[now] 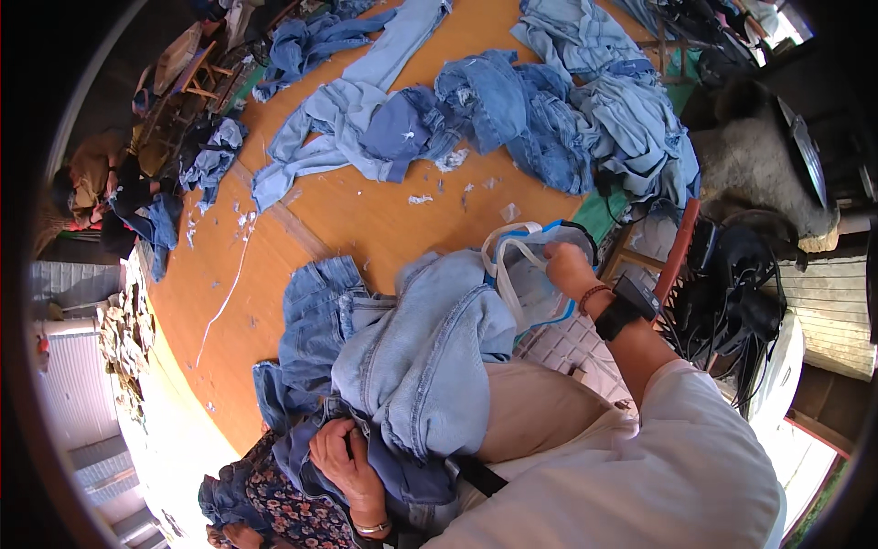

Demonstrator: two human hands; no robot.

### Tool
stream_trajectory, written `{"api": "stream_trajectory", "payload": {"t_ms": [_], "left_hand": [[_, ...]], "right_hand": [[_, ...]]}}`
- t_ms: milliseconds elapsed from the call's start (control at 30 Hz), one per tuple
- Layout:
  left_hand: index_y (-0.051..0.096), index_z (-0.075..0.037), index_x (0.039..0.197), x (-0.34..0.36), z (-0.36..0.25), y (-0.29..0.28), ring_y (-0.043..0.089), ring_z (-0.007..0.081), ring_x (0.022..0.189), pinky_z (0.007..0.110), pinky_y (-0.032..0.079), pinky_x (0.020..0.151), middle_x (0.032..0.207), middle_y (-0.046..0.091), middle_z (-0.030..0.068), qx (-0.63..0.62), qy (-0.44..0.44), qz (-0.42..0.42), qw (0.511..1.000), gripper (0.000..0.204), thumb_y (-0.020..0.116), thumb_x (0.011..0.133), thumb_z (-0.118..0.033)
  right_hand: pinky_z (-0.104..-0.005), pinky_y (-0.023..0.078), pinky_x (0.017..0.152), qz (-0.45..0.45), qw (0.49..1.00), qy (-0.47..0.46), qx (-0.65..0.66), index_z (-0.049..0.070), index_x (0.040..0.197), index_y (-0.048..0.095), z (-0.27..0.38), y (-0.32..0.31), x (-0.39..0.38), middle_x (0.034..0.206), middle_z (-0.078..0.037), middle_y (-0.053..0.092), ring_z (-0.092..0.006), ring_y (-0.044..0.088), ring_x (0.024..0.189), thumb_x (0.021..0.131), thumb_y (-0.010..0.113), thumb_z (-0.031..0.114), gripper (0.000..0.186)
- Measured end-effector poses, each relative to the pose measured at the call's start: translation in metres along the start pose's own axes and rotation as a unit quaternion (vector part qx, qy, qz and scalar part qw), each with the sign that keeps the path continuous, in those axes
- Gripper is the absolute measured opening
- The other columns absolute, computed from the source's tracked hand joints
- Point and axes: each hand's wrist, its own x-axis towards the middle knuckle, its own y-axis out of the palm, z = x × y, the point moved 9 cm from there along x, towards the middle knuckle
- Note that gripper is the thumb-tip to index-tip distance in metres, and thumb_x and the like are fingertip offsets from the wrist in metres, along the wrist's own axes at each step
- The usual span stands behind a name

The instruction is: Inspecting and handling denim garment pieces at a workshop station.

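On the right, my right hand (pixel 569 274), wearing a bead bracelet and a black wrist device, is closed at the rim of a clear plastic bag (pixel 533 291) with blue edging and white handles. Its fingertips are partly hidden there. Light blue jeans (pixel 425 352) lie across my lap, bunched up beside the bag. At the lower left, my left hand (pixel 346 462), with a bangle on the wrist, rests with bent fingers on dark blue denim (pixel 416 485). More blue denim (pixel 315 316) spreads from my lap onto the orange table edge.
Several heaped jeans (pixel 512 105) cover the far side of the orange table (pixel 229 339), among thread scraps and lint. A red-edged chair (pixel 681 261) and dark cables (pixel 745 311) stand at the right. Floral fabric (pixel 279 489) and another person's hand (pixel 240 535) show at lower left.
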Motion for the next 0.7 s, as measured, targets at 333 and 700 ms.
{"api": "stream_trajectory", "payload": {"t_ms": [333, 700], "left_hand": [[0.056, -0.004, 0.09, 0.002, 0.007, 0.004, 0.05, 0.0274, 0.087, 0.038, 0.034, 0.082, 0.092, 0.058, 0.0099, 0.007, -0.026, 0.029, 0.999, 0.01, 0.055, 0.08, -0.004], [0.055, -0.003, 0.086, 0.015, 0.007, 0.018, 0.051, 0.0283, 0.085, 0.038, 0.035, 0.08, 0.089, 0.058, 0.0114, 0.002, -0.05, 0.032, 0.998, 0.009, 0.055, 0.077, -0.001]], "right_hand": [[-0.0521, 0.049, 0.071, 0.146, 0.932, -0.064, -0.325, 0.01, 0.112, 0.054, -0.032, 0.159, -0.012, 0.108, -0.014, 0.059, -0.0285, 0.06, 0.094, 0.081, 0.052, 0.013, 0.031], [-0.045, 0.043, 0.085, 0.116, 0.983, -0.06, -0.131, 0.004, 0.085, 0.067, -0.075, 0.175, -0.008, 0.087, -0.015, 0.065, -0.0319, 0.057, 0.096, 0.079, 0.051, 0.014, 0.02]]}}
